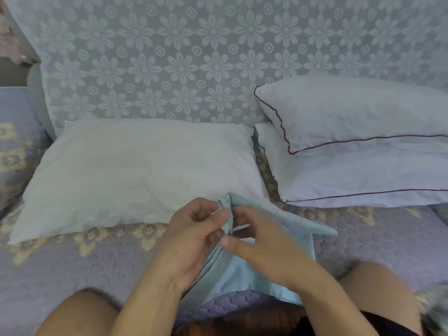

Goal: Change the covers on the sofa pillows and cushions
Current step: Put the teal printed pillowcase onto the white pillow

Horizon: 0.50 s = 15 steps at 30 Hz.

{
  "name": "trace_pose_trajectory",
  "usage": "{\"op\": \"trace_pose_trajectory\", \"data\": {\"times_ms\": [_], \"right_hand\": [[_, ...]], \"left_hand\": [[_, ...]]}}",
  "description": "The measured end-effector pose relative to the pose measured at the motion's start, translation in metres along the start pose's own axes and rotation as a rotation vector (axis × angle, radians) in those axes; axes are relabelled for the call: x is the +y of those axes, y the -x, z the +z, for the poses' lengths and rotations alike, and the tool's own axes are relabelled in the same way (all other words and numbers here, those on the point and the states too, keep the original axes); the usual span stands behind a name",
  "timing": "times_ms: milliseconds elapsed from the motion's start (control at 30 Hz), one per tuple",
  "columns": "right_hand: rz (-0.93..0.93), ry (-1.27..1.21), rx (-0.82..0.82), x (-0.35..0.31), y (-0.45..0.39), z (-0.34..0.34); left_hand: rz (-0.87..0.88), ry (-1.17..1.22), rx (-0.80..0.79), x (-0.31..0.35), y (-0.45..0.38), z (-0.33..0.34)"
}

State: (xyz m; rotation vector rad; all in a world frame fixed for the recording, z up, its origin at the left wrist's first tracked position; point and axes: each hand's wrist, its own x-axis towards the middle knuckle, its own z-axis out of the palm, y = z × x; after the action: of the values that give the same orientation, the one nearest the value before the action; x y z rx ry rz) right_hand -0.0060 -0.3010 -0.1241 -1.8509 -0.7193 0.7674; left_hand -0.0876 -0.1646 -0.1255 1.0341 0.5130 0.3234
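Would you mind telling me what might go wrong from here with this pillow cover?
Both hands, left hand and right hand, pinch the bunched blue cover at one edge; they may fail to find the opening. Most of it lies slack on the sofa seat, so it might twist when pulled over the bare pillow.

The two stacked piped pillows (363, 141) at three o'clock run off the right edge, so their far ends cannot be seen, and the upper one hides much of the lower. A patterned cushion (17, 146) at nine o'clock is cut by the left edge. The light blue cover (242, 272), low at six o'clock, is partly hidden under the left hand (194, 238) and right hand (261, 241) (its opening cannot be made out among the bunched folds). A blurred grey shape (434, 309) at four o'clock cannot be identified. Pale things (9, 42) at ten o'clock are too blurred to tell.
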Motion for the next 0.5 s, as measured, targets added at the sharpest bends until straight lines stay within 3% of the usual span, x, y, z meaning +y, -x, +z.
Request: {"op": "trace_pose_trajectory", "data": {"times_ms": [133, 200, 267, 333, 400, 467, 500], "right_hand": [[-0.049, 0.049, 0.167, 0.012, -0.006, 0.016], [0.004, 0.096, 0.166, 0.018, -0.010, 0.010], [0.059, 0.060, 0.285, 0.019, -0.013, 0.000], [0.065, -0.044, 0.533, 0.014, -0.015, -0.019], [0.034, -0.087, 0.726, 0.003, -0.016, -0.044], [-0.026, -0.037, 0.755, -0.010, -0.013, -0.065], [-0.055, 0.000, 0.725, -0.018, -0.010, -0.072]], "left_hand": [[0.087, -0.160, 0.036, 0.002, 0.004, -0.002], [0.099, -0.164, 0.055, 0.002, 0.005, -0.009], [0.110, -0.229, 0.073, 0.000, 0.004, -0.021], [0.129, -0.470, 0.054, -0.006, 0.001, -0.037], [0.075, -0.907, -0.084, -0.015, 0.000, -0.052], [-0.069, -1.227, -0.241, -0.025, 0.003, -0.055], [-0.095, -1.266, -0.275, -0.032, 0.004, -0.053]]}}
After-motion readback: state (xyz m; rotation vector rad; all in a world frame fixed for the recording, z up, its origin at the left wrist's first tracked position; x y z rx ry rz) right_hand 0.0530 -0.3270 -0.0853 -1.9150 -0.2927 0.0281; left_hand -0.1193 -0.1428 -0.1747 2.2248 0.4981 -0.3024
